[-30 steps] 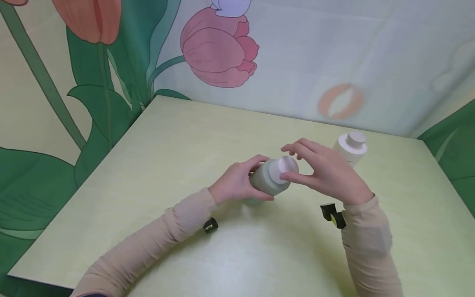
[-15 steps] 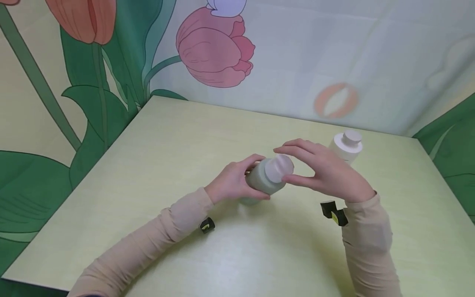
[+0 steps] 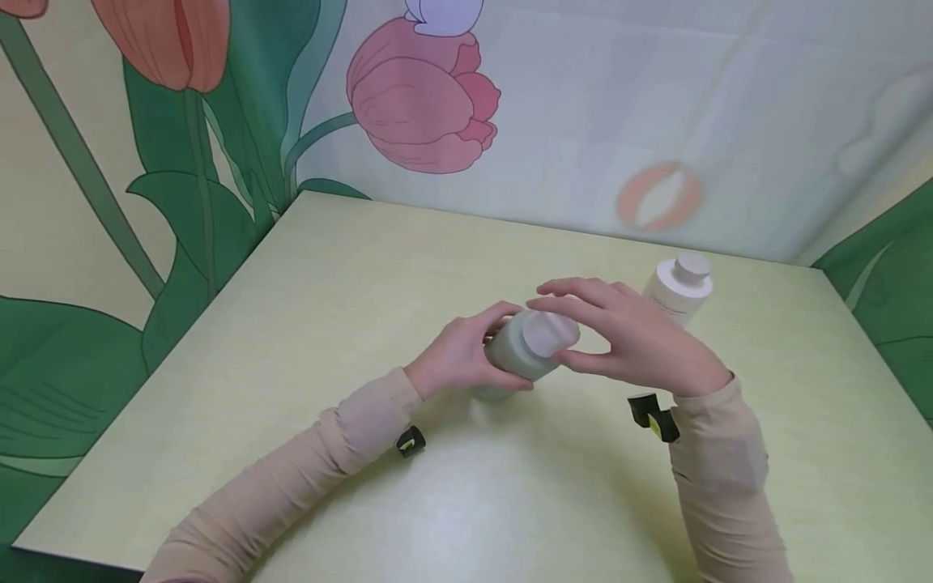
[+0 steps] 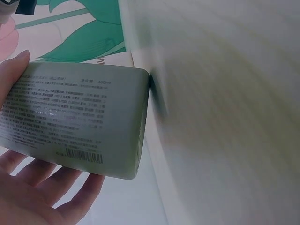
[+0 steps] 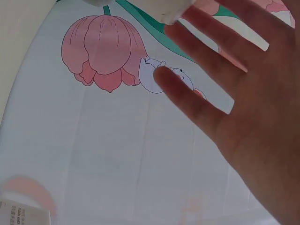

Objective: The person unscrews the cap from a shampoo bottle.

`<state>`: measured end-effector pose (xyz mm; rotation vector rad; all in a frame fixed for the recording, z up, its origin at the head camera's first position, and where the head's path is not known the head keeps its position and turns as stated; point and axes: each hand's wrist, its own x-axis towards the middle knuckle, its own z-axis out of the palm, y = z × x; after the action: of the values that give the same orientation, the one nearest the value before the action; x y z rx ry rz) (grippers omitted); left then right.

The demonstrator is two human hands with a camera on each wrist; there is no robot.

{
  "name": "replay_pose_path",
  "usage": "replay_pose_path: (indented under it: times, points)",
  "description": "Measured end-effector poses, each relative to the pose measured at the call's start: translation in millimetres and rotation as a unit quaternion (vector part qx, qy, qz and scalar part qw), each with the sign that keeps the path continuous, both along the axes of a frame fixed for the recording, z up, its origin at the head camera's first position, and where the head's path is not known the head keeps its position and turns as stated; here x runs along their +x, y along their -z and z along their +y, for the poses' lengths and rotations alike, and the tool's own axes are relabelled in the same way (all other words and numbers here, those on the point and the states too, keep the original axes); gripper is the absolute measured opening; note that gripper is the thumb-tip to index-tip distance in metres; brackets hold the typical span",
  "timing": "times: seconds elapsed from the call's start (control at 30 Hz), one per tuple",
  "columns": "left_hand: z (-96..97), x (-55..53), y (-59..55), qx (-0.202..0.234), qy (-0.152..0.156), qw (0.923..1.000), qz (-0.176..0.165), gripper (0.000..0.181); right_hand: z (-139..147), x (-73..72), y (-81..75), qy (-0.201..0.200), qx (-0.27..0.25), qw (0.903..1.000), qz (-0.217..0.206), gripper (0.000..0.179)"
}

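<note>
My left hand (image 3: 462,356) grips a pale green bottle (image 3: 509,344) round its body, tilted with its white cap (image 3: 548,332) toward the upper right. In the left wrist view the bottle (image 4: 75,115) shows a back label with small print and a barcode, thumb on one side and fingers beneath. My right hand (image 3: 634,336) pinches the cap, thumb at its near edge and fingers over its far edge. In the right wrist view the cap (image 5: 164,7) is cut off at the top, with fingertips of the right hand (image 5: 262,93) beside it.
A white bottle (image 3: 679,287) stands upright behind the right hand, partly hidden by it. The pale yellow table (image 3: 350,267) meets a flower-printed cloth (image 3: 568,121) at the back. Small black devices (image 3: 411,441) sit at both wrists.
The right hand's fingers have come in from above the cap to its far edge. The left hand keeps its grip, and the bottle stays nearly where it was.
</note>
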<state>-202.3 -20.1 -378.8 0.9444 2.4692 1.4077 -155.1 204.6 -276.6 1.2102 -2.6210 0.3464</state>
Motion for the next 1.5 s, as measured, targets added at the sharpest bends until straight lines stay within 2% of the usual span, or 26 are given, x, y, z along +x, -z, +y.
replay_pose_path:
  times: [0.1, 0.2, 0.27, 0.33, 0.43, 0.5, 0.57, 0.7, 0.8, 0.93, 1.17, 1.3, 1.4, 1.5]
  points:
    - [0.4, -0.5, 1.1, -0.008, -0.003, 0.9999, 0.006, 0.073, -0.9, 0.2, -0.2, 0.047, -0.002, 0.9989, 0.003, 0.054]
    - [0.0, -0.7, 1.4, -0.014, -0.007, 0.9999, 0.005, 0.074, -2.2, 0.6, 0.7, 0.085, 0.011, 0.9962, 0.016, 0.048]
    - [-0.7, -1.0, 1.5, -0.015, -0.008, 0.9998, 0.005, 0.075, -2.4, 0.2, 1.5, 0.084, 0.021, 0.996, 0.024, 0.043]
    - [-1.7, -1.3, 1.4, -0.014, -0.008, 0.9999, 0.005, 0.075, -2.0, 0.0, 1.7, 0.066, 0.027, 0.9971, 0.026, 0.04]
    - [-2.9, -1.6, 0.7, -0.012, -0.01, 0.9999, 0.007, 0.074, -1.2, 0.2, 0.3, 0.036, 0.022, 0.999, 0.015, 0.046]
    - [-3.4, -1.1, 0.3, -0.012, -0.01, 0.9999, 0.006, 0.074, -1.3, 0.9, -0.5, 0.037, 0.017, 0.9992, 0.003, 0.051]
    - [-3.2, -0.4, -0.1, -0.012, -0.007, 0.9999, 0.006, 0.074, -2.3, 2.0, -0.8, 0.059, 0.018, 0.9981, -0.004, 0.054]
    - [-1.7, 1.1, -0.2, -0.007, 0.0, 1.0, 0.006, 0.073, -5.7, 4.5, 0.2, 0.123, 0.048, 0.9911, -0.013, 0.047]
    - [-1.2, 2.0, -0.8, -0.005, 0.001, 1.0, 0.008, 0.073, -8.4, 5.4, 1.0, 0.139, 0.063, 0.9882, -0.013, 0.038]
    - [-2.1, 4.1, -4.1, -0.012, 0.005, 0.9999, 0.006, 0.073, -10.8, 7.2, 2.1, 0.109, 0.061, 0.992, 0.013, 0.036]
    - [-5.5, 1.5, -9.8, -0.026, 0.026, 0.9993, -0.005, 0.074, -13.3, 12.0, -1.1, 0.029, 0.059, 0.9957, 0.065, 0.048]
    - [-5.1, -2.0, -7.4, -0.028, 0.034, 0.999, -0.011, 0.075, -10.9, 11.8, -2.5, 0.002, 0.016, 0.9975, 0.069, 0.053]
    - [-5.1, -8.2, -7.4, -0.039, 0.033, 0.9987, 0.0, 0.075, -7.4, 2.5, -3.1, -0.018, -0.035, 0.9968, 0.07, 0.058]
    - [-6.2, -16.8, -8.8, -0.056, 0.025, 0.998, 0.014, 0.075, -4.1, -11.2, -0.9, -0.012, -0.08, 0.9935, 0.08, 0.059]
